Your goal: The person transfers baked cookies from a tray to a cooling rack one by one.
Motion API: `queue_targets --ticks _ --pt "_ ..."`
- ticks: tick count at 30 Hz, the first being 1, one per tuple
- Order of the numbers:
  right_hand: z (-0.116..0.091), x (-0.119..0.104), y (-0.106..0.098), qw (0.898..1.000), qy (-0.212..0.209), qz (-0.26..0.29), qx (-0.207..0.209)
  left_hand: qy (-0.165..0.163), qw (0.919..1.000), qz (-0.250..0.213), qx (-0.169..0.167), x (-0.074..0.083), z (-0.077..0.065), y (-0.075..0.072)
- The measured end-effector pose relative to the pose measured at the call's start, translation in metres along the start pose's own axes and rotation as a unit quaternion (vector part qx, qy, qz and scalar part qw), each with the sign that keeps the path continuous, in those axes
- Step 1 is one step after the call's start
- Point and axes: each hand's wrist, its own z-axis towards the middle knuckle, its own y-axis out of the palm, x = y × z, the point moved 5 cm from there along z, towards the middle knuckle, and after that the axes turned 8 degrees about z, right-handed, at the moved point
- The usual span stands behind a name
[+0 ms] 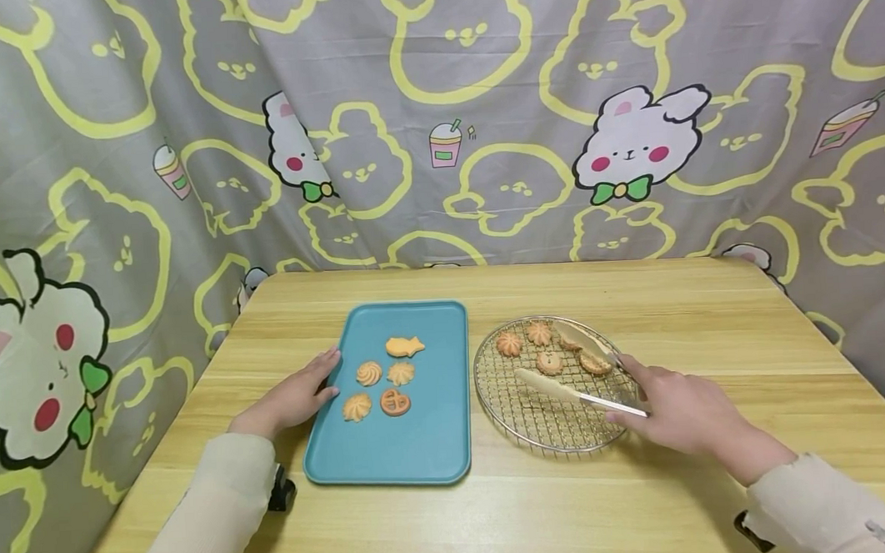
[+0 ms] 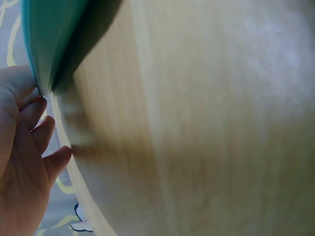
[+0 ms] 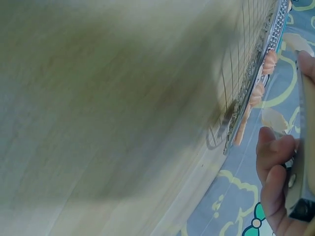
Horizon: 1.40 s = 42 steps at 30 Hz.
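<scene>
My left hand (image 1: 291, 393) touches the left edge of a teal tray (image 1: 429, 444), its fingers fairly straight in the left wrist view. On the tray lie a fish-shaped cookie (image 1: 404, 346), a pretzel-shaped cookie (image 1: 395, 402), a swirl cookie (image 1: 368, 373) and flower-shaped cookies (image 1: 357, 407). My right hand (image 1: 686, 410) grips tongs (image 1: 613, 404) with pale tips, their arms spread apart above a round wire rack (image 1: 551, 425). Several cookies sit on the rack's far half, among them flower-shaped ones (image 1: 509, 344) and a round one with a face (image 1: 549, 363). One tong arm partly covers a cookie there.
Tray and rack stand side by side on a light wooden table (image 1: 530, 514), a narrow gap between them. Behind and to the left hangs a grey curtain (image 1: 380, 230) with yellow animal outlines.
</scene>
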Motion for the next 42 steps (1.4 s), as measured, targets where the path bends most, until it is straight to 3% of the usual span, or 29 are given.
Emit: queue_targets --ticks 15,29,42 --pt "0.006 -0.009 0.002 1.000 -0.001 0.018 0.002 -0.001 1.0000 -0.004 -0.004 0.001 0.000 -0.001" --pt "0.019 -0.029 0.008 0.999 -0.038 0.024 0.013 0.000 1.0000 -0.001 -0.004 0.000 0.000 -0.001" --pt "0.036 -0.058 0.019 0.997 -0.070 0.037 -0.007 -0.002 1.0000 -0.003 -0.006 0.000 0.000 0.000"
